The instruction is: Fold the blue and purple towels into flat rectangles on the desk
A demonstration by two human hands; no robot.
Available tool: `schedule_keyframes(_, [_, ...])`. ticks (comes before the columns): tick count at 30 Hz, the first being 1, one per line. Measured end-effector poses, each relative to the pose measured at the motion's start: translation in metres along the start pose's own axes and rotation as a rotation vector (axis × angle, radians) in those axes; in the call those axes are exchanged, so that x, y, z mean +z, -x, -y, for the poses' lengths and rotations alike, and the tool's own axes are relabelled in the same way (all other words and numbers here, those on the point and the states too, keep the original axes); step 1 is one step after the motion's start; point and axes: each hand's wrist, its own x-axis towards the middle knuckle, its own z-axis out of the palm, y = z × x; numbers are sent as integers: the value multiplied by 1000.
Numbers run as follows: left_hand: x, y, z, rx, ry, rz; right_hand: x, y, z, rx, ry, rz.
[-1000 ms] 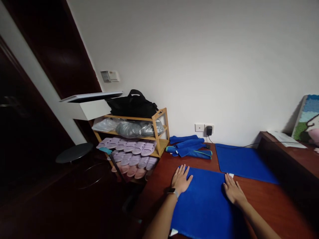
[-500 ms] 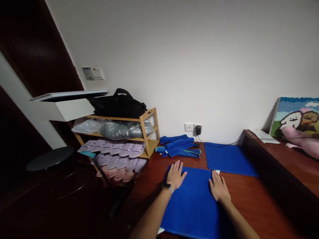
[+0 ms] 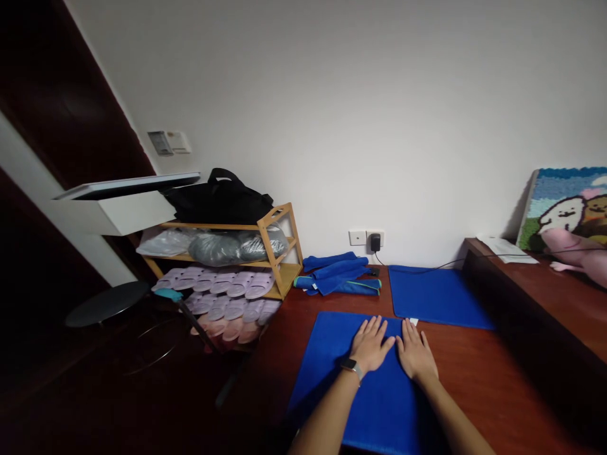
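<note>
A blue cloth (image 3: 327,354) lies spread flat on the reddish-brown desk (image 3: 478,379) in front of me. My left hand (image 3: 372,344), with a watch (image 3: 351,365) on its wrist, rests palm down on the cloth near its far right corner, fingers stretched out. Close beside it, my right hand (image 3: 416,349) lies flat over the cloth's right edge, its fingers extended too. Neither hand grips anything. Beyond the right hand a second blue cloth (image 3: 436,297) is laid flat, a white tag (image 3: 414,321) showing at its near edge. Several crumpled or folded blue cloths (image 3: 339,275) are heaped at the back.
Left of the desk stands a wooden rack (image 3: 279,253) with lilac clogs (image 3: 237,284) and a black bag (image 3: 218,199). A plugged-in adapter (image 3: 375,242) trails a black cable across the back. On the raised ledge at right lie papers (image 3: 506,249) and a pink plush toy (image 3: 576,253).
My left hand has slid right across the cloth, from its far left corner to beside my right hand. The right hand stays at the right edge. The view has shifted slightly.
</note>
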Motion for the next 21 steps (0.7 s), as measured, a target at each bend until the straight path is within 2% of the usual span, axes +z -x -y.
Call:
schedule_keyframes(7, [-46,43,104,-243,-135,22,3,0,0,20,-33,-15])
schedule_keyframes(10, [-56,59,132,-295,-141,18,6,0,-2,19,-23,-14])
schedule_keyframes(12, [-57,65,139,-311,-135,0,9,-1,-4,19,-14,-25])
schedule_keyframes(17, [-56,66,140,-305,-140,-21,13,-2,-4,31,17,-38])
schedule_keyframes(21, [-58,59,129,-295,-174,-51,7,0,0,32,18,-25])
